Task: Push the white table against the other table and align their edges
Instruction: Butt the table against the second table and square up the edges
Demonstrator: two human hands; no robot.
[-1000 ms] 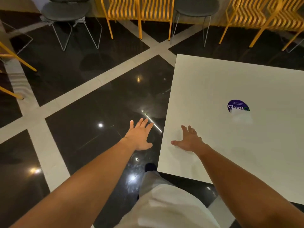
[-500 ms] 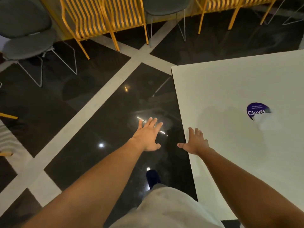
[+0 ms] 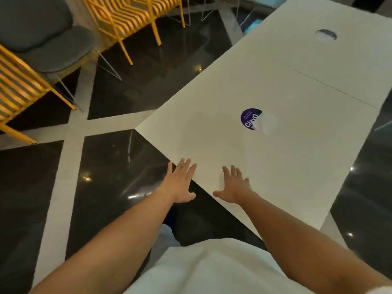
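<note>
The white table with a round purple sticker fills the middle right. Its far edge meets the other white table along a thin dark seam, and their left edges run on in one line. My right hand lies flat on the near table by its near edge, fingers spread. My left hand is spread at that same edge, its fingertips over the tabletop and its palm over the dark floor; whether it touches the table is unclear.
Yellow slatted chairs and a grey cushioned chair stand at the far left. The floor is glossy black tile with pale bands. A worn round mark sits on the far table.
The view has swung right, bringing the second table into sight. My left hand has come from over the floor to the table's near edge. My right hand stays flat on the top.
</note>
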